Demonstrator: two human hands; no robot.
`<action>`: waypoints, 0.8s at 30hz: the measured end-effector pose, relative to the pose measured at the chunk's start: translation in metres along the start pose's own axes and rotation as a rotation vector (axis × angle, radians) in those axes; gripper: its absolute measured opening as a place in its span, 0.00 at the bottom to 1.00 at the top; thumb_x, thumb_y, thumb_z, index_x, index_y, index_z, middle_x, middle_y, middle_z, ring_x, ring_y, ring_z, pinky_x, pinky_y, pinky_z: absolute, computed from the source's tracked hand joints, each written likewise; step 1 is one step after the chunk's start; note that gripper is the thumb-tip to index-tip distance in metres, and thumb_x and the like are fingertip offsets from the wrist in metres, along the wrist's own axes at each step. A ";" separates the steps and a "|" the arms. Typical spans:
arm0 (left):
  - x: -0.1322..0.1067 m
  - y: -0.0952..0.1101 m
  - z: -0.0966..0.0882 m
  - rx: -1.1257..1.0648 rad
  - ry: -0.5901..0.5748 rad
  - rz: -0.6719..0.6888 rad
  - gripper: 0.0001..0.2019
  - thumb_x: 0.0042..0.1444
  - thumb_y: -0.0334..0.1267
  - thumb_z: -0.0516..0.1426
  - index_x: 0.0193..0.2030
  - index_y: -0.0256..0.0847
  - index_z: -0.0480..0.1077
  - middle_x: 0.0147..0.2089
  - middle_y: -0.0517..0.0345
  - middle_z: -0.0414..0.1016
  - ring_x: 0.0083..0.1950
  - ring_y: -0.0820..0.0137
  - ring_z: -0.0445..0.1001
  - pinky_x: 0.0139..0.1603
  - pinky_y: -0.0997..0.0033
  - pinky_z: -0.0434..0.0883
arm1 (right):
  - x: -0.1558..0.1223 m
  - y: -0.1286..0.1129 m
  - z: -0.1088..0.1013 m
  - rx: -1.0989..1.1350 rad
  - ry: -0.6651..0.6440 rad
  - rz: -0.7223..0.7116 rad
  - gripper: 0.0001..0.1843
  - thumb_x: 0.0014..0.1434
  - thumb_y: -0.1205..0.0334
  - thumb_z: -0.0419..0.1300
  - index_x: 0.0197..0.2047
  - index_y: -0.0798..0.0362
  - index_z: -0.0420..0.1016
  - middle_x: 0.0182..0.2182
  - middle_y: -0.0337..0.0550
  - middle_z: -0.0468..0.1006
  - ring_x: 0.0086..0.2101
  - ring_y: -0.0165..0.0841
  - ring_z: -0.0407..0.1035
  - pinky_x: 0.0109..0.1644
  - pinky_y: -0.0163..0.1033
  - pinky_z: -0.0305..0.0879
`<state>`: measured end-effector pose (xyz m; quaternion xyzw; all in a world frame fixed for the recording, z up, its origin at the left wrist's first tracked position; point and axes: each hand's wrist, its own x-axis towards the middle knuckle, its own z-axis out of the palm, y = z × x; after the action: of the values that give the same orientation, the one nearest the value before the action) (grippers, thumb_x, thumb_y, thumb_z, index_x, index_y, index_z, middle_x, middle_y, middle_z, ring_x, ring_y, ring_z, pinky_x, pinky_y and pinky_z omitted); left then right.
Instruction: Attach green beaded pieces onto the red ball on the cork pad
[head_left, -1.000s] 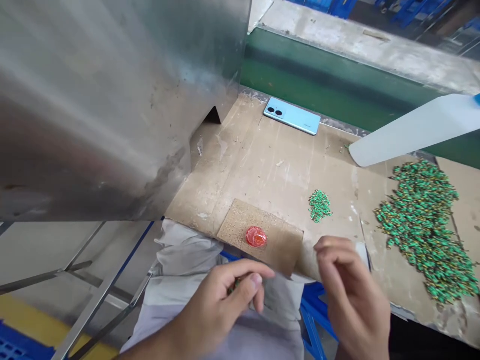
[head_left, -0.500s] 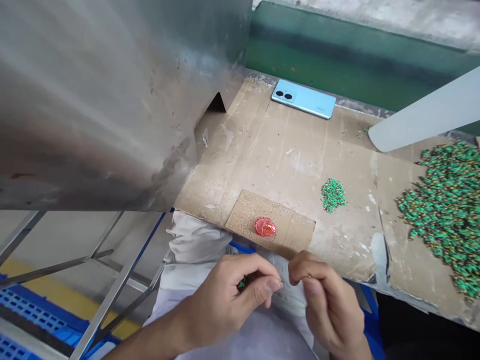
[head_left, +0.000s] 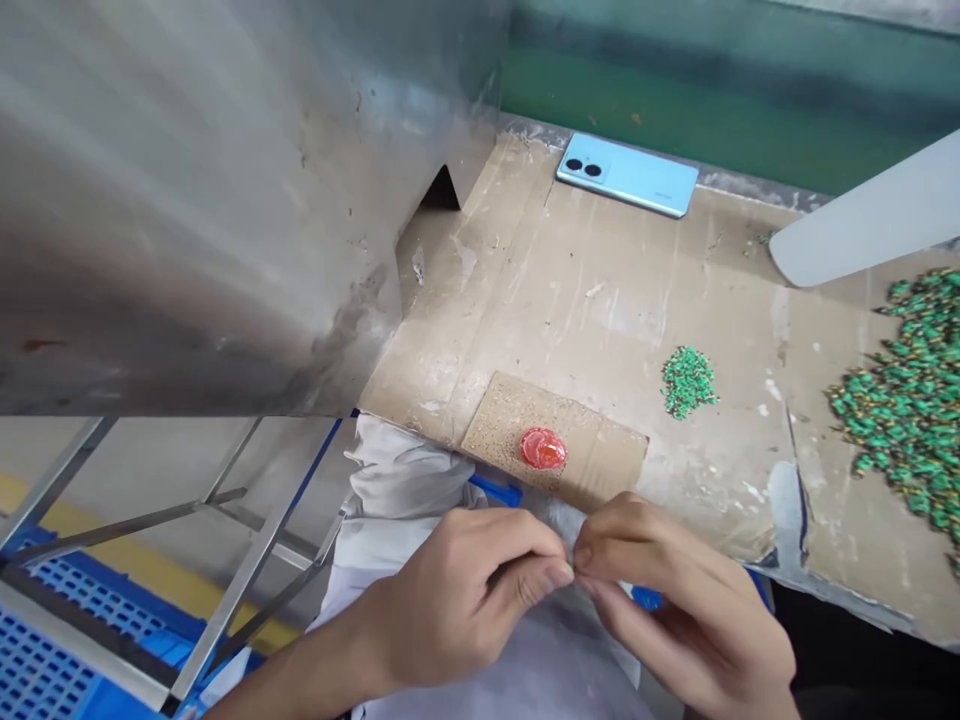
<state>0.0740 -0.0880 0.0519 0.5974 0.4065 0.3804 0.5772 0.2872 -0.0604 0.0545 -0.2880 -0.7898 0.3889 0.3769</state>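
Observation:
My left hand (head_left: 480,590) is closed over my lap, thumb and forefinger pinched at the tips. My right hand (head_left: 686,605) is pinched too, and its fingertips meet those of the left. Whatever sits between the tips is tiny and mostly covered; only a trace of green shows. Just beyond the hands, a red oval dish (head_left: 543,449) with a glossy inside lies on a small cardboard piece (head_left: 600,455) sprinkled with fine specks. Farther right is a little heap of small green pieces (head_left: 688,382).
A large pile of green-and-gold pieces (head_left: 911,410) covers the right of the cardboard-topped bench (head_left: 540,310). A light blue phone (head_left: 630,177) lies at the back, near a slanted white tube (head_left: 870,215). A big metal housing (head_left: 225,210) stands left, above a metal frame (head_left: 247,560).
My right hand has moved left and turned, bringing its fingertips against the left ones. Green pieces seen inside my curled left fingers are now hidden. The view has shifted slightly.

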 end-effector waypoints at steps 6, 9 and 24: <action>0.002 0.004 -0.005 0.006 -0.038 -0.030 0.10 0.74 0.35 0.54 0.38 0.40 0.71 0.29 0.62 0.70 0.30 0.72 0.68 0.33 0.72 0.63 | 0.004 0.000 -0.004 -0.088 -0.129 0.049 0.09 0.70 0.76 0.58 0.46 0.54 0.74 0.36 0.43 0.79 0.35 0.32 0.76 0.37 0.36 0.76; 0.002 0.006 -0.006 -0.075 -0.046 -0.084 0.12 0.75 0.38 0.54 0.37 0.39 0.70 0.28 0.64 0.65 0.28 0.74 0.64 0.31 0.73 0.61 | 0.008 0.002 -0.001 -0.054 -0.132 0.054 0.09 0.70 0.75 0.57 0.46 0.52 0.72 0.35 0.42 0.78 0.35 0.30 0.75 0.37 0.35 0.75; 0.003 0.004 -0.018 -0.963 0.500 -0.394 0.05 0.60 0.26 0.64 0.42 0.37 0.80 0.34 0.57 0.76 0.33 0.75 0.72 0.33 0.79 0.69 | 0.022 0.018 0.003 -0.426 -0.018 0.246 0.06 0.74 0.70 0.58 0.48 0.49 0.71 0.37 0.39 0.75 0.33 0.29 0.71 0.35 0.36 0.67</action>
<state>0.0586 -0.0783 0.0570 0.0721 0.4153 0.5374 0.7304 0.2756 -0.0353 0.0464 -0.4515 -0.8163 0.2589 0.2506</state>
